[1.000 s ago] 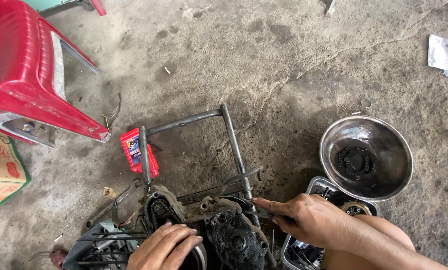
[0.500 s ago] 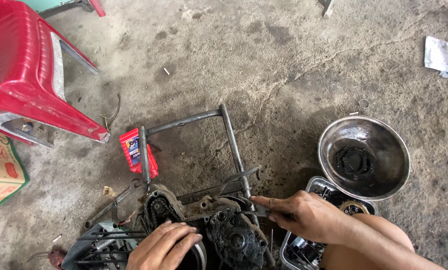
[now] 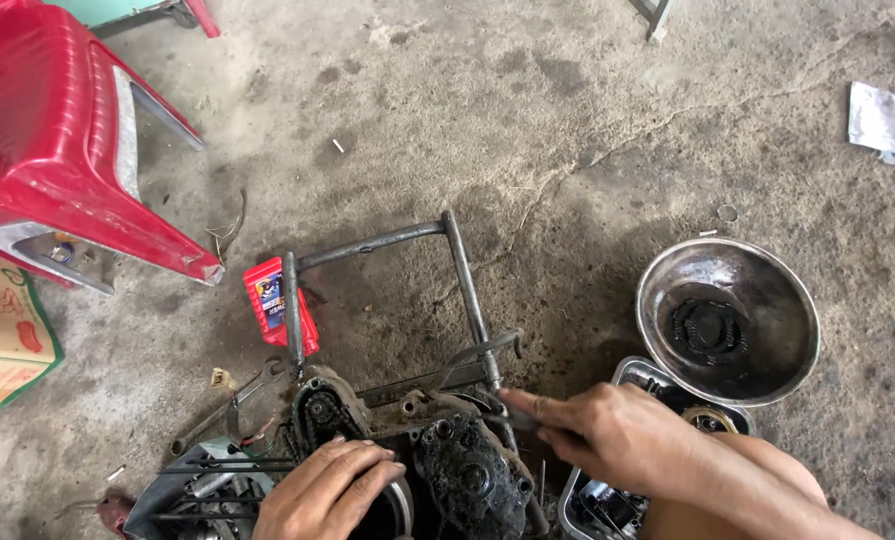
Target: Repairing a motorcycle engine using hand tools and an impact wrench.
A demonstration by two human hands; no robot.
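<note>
Left hand (image 3: 330, 487) rests flat, fingers open, on greasy engine block (image 3: 448, 470). Right hand (image 3: 613, 440) pinches a small dark tool (image 3: 516, 420) at the metal stand (image 3: 468, 290); steel bowl (image 3: 768, 280) nearby.

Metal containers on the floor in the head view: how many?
2. A round metal bowl at right holds a dark greasy part; a rectangular metal tray lies just below it, partly hidden under the right hand. Others may be hidden.

Two hands work at six o'clock, the left hand (image 3: 330, 490) and the right hand (image 3: 608, 435); one greasy engine block (image 3: 448, 470) lies under them; one round metal bowl (image 3: 730, 318) at three o'clock; one rectangular metal tray (image 3: 636, 378) beside it; one red plastic chair (image 3: 63, 150) at ten o'clock; one small red bottle (image 3: 268, 300) near centre; one metal rod frame (image 3: 418, 260).
</note>
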